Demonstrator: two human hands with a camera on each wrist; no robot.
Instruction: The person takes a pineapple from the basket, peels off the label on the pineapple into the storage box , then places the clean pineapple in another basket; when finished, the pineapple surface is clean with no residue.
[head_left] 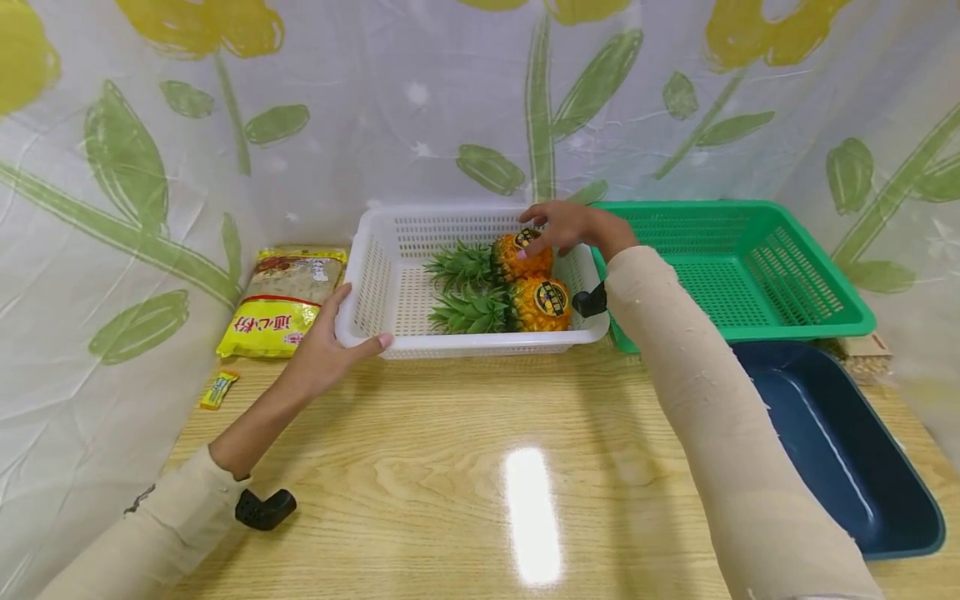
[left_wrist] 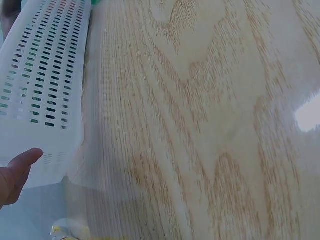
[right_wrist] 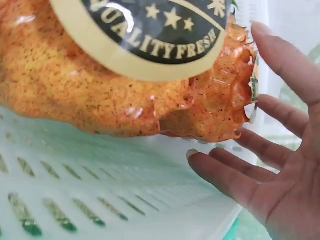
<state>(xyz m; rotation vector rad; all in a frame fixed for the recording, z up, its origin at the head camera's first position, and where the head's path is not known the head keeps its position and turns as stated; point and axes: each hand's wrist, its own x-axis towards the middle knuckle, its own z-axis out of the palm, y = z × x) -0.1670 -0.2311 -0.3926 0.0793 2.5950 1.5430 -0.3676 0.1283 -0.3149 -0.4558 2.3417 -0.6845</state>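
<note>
A white basket (head_left: 378,275) sits on the wooden table (head_left: 465,467). Its near left corner is held by the left hand (head_left: 326,346), with the thumb laid along the front rim. Two pineapples are lying inside, leaves to the left. The far pineapple (head_left: 517,258) is touched on top by the right hand (head_left: 566,227), whose fingers are spread and fairly straight, not closed around it. Part of this fruit is hidden by the hand. The near pineapple (head_left: 538,304) lies just beside it. A green basket (head_left: 750,267) stands to the right, partly hidden by the sleeve. A blue tray (head_left: 840,450) is cut off behind the arm. A yellow bag (head_left: 281,304) lies to the left.
</note>
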